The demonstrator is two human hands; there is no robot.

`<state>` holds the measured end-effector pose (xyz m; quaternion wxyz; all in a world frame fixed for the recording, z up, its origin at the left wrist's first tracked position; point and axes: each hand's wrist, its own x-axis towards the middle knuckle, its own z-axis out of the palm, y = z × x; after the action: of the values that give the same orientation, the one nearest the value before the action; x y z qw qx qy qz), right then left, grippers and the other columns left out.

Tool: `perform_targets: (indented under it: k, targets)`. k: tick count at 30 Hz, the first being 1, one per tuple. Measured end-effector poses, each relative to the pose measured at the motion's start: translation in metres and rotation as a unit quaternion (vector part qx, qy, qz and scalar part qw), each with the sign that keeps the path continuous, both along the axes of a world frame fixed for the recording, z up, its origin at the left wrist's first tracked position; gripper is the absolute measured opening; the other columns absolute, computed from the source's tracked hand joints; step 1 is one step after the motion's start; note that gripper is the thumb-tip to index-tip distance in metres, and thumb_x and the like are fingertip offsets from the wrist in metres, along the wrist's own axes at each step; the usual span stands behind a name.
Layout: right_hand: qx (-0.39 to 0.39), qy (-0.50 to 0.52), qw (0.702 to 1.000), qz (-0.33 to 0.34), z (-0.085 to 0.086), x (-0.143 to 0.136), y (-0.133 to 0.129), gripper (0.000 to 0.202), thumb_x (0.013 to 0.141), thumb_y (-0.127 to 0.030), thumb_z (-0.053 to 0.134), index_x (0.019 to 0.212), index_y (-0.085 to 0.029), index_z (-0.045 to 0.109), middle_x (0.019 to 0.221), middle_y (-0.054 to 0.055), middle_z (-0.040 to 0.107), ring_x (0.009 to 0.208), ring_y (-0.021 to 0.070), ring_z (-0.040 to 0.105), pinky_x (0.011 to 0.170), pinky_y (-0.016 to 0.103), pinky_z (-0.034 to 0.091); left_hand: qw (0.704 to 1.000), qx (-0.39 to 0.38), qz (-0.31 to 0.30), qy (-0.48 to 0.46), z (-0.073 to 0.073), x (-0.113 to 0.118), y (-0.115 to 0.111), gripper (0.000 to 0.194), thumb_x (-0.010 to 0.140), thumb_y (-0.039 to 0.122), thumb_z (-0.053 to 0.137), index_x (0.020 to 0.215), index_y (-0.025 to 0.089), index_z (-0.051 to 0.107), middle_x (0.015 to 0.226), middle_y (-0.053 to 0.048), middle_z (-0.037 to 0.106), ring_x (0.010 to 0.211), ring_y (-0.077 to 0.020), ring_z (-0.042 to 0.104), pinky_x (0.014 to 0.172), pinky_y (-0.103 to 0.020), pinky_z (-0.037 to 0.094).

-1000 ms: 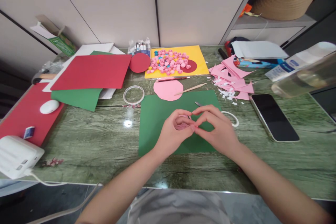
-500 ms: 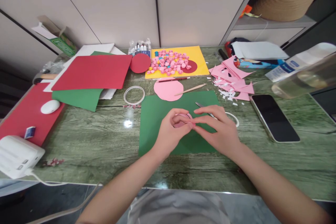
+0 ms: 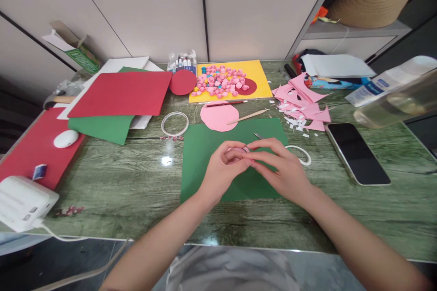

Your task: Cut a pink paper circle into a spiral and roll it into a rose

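My left hand curls its thumb and fingers around a small, curved pink paper piece. My right hand meets it fingertip to fingertip, pinching the right edge of the piece between thumb and fingers. The piece is largely hidden by my fingers, so its full shape cannot be told.

Directly beneath both hands lies a flat, rectangular green paper sheet. Partly under my right hand is a pair of scissors with a white loop handle; the handle shows just right of that hand, the metal tip just beyond its fingers.

Beyond my hands, overlapping the far edge of the green sheet, is a round pink paper disc. A thin dark-red pencil crosses its far edge, and a pointed pale wooden stick overlaps its right side. To the left of the disc rests a narrow pale ring of tape.

Farther beyond, a yellow rectangular sheet bears many small pink, blue and yellow curled pieces, some resting on a dark-red disc. A brighter red disc overlaps the sheet's left edge.

Beyond and to the right of my right hand are jagged pink paper scraps with tiny white cuttings; nearer, a black-screened phone lies face up. Well to the left of my left hand, a smooth white oval object sits on red paper.
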<state>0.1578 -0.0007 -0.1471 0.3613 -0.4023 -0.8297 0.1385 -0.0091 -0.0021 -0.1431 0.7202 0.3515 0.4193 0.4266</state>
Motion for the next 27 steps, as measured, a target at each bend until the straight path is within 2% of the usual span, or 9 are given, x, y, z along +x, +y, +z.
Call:
perform_targets:
  k: [7,12,16,21,27]
  targets:
    - [0.011,0.028,0.998,-0.051,0.0038,-0.0012,-0.0014,0.008,0.081,-0.015,0.064,0.082,-0.023,0.065,0.097,0.005,0.065,0.087,0.0199,0.062,0.077,0.037,0.049,1.000,0.009,-0.015,0.002,0.0013,0.0016,-0.0016,0.028,0.070,0.019,0.072,0.093,0.017,0.057,0.084,-0.003,0.066,0.082,-0.0136,0.060,0.082,-0.031,0.045]
    - [-0.004,0.031,0.998,-0.056,0.0052,-0.0018,-0.0019,0.011,0.079,-0.015,0.064,0.073,-0.022,0.058,0.095,0.005,0.064,0.088,0.0204,0.062,0.078,0.037,0.048,0.999,0.016,-0.031,0.001,0.0026,0.0021,-0.0009,0.027,0.069,0.020,0.072,0.091,0.016,0.058,0.084,-0.003,0.066,0.081,-0.0135,0.060,0.082,-0.031,0.044]
    - [-0.009,0.022,0.999,-0.047,0.0060,-0.0023,-0.0013,0.012,0.079,-0.015,0.064,0.073,-0.021,0.056,0.095,0.006,0.063,0.088,0.0201,0.061,0.079,0.037,0.047,0.999,0.019,-0.030,0.004,0.0027,0.0024,-0.0007,0.028,0.067,0.020,0.074,0.090,0.016,0.058,0.077,-0.001,0.065,0.077,-0.0129,0.060,0.081,-0.030,0.044]
    - [0.040,0.002,0.998,-0.048,0.0055,-0.0007,-0.0005,0.006,0.080,-0.018,0.065,0.082,-0.023,0.062,0.094,0.006,0.065,0.085,0.0207,0.061,0.078,0.038,0.046,1.000,0.004,-0.004,-0.006,0.0023,0.0007,-0.0005,0.027,0.068,0.019,0.073,0.090,0.017,0.057,0.080,-0.003,0.067,0.080,-0.0143,0.061,0.080,-0.030,0.045]
    - [0.061,0.005,0.997,-0.040,0.0048,0.0006,-0.0003,0.014,0.081,-0.017,0.064,0.091,-0.026,0.067,0.095,0.006,0.066,0.085,0.0208,0.061,0.077,0.039,0.047,1.000,-0.021,-0.003,-0.023,0.0019,-0.0009,0.0010,0.029,0.067,0.019,0.073,0.091,0.017,0.058,0.085,-0.003,0.068,0.075,-0.0139,0.062,0.071,-0.028,0.047]
